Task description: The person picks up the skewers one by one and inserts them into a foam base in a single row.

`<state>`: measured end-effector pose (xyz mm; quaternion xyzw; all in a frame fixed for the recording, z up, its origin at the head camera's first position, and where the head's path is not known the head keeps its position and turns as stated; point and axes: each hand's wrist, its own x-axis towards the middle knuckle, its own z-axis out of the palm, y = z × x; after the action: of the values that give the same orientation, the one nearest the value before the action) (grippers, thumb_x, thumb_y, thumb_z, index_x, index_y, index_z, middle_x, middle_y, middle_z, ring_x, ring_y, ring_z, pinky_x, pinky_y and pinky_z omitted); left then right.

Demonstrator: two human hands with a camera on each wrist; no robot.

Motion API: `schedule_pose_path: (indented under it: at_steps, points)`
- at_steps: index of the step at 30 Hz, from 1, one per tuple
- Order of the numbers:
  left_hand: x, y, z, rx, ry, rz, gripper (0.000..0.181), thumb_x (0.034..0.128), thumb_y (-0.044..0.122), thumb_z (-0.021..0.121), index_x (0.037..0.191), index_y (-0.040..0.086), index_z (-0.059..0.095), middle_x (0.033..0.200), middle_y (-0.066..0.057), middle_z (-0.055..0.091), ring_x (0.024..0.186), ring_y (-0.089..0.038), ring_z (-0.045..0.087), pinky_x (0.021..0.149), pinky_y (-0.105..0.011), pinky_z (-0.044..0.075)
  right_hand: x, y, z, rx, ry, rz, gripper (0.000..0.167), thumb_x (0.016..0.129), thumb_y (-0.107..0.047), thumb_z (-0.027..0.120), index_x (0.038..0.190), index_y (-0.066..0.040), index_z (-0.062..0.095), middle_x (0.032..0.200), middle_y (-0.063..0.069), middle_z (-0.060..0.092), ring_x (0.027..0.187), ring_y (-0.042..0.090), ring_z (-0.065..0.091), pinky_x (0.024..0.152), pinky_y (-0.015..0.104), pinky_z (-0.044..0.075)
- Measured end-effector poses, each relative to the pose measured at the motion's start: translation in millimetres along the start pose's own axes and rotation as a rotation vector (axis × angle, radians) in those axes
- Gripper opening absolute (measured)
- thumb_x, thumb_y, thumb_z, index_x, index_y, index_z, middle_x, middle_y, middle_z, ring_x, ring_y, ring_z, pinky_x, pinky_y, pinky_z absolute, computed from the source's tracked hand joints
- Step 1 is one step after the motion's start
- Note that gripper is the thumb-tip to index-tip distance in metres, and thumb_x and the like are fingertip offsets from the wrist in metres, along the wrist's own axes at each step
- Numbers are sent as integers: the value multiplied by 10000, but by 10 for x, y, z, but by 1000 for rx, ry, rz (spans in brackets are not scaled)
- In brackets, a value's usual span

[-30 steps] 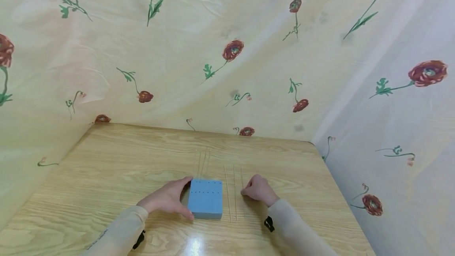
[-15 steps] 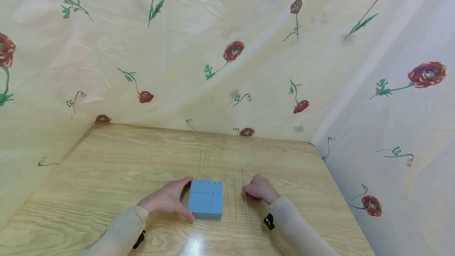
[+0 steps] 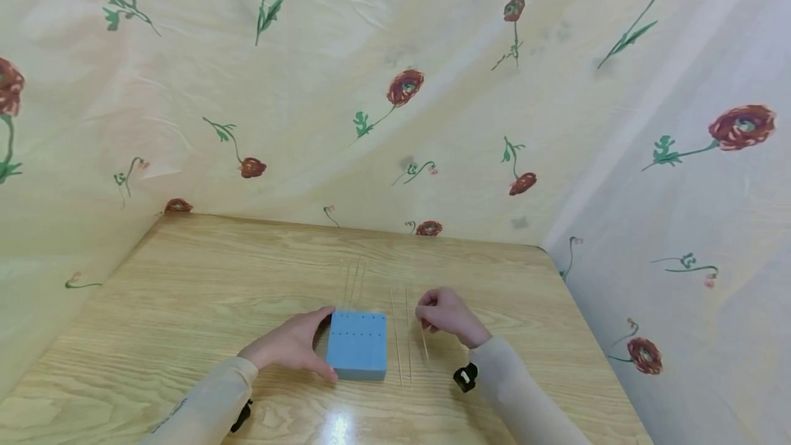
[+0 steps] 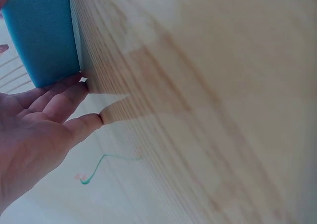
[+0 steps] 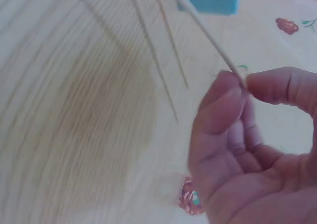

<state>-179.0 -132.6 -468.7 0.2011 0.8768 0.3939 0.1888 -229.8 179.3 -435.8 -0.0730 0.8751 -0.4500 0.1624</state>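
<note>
Pinching: a thin stick (image 3: 425,343) is gripped between thumb and fingertips of the right hand (image 3: 451,314), right of centre in the head view.
Stick's axis: in the head view its visible length is slanted steeply down and slightly right from the fingertips; in the right wrist view it is pointed from them toward the upper left; whether its lower end touches the table (image 3: 525,287) cannot be told.
Way to the block: the blue block (image 3: 357,357) is placed left of the held stick, around bottom centre of the head view; it is touched by the left hand (image 3: 293,345), the nearer one; from the right hand it is separated by two loose sticks (image 3: 396,335), laid roughly parallel, up and down the frame.
Block's left side: spanned and held between thumb and fingers of the left hand; the two hands are well apart.
Holes (image 3: 361,334): arranged in two rows across the block's top; the lower row looks unfilled.
Upper row: several slim sticks (image 3: 355,283) appear to be stood there; their exact holes cannot be made out.
</note>
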Motion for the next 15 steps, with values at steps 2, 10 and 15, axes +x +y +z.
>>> schedule_pose_path:
  at_steps: [2,10,15]
  points:
    - [-1,-2,0,2,-2,-3,1196,614,531,857,1508,38,233,1498,-175,295,1338,-377,297,1004,-564,325,18,-14,30,37,-11,-42,135,903,-50,573,955,68,611,785,168,617,666,228,590,601,389,541]
    - [-10,28,5,22,20,-8,1211,599,528,866,1502,20,238,1491,-188,305,1334,-384,298,1014,-565,313,55,-121,166,177,69,-206,89,931,-1,596,982,73,598,858,228,610,760,358,611,687,504,539]
    - [-14,26,5,27,24,-9,1210,600,528,865,1503,22,237,1491,-186,305,1335,-384,298,1015,-565,311,-7,-361,228,274,128,-272,78,926,61,571,990,104,586,921,308,585,834,493,585,729,501,532]
